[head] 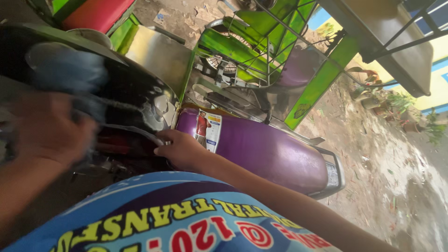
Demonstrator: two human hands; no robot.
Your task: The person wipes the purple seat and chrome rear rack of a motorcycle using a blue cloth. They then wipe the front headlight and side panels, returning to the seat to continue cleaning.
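My left hand (44,128) is blurred at the left and grips a bluish-grey cloth (67,70) pressed against the glossy black motorcycle tank (133,95). My right hand (179,149) rests with fingers curled on the edge where the black tank meets the purple seat (270,151). A small printed sticker (207,128) sits at the front of the seat. My blue printed shirt (177,214) fills the bottom of the view.
A green-framed sidecar (261,51) with metal bars stands right behind the seat. A chrome grab rail (333,172) ends the seat. Wet dirt ground (392,177) with potted plants (401,105) lies at right. A red seat (95,13) shows at top left.
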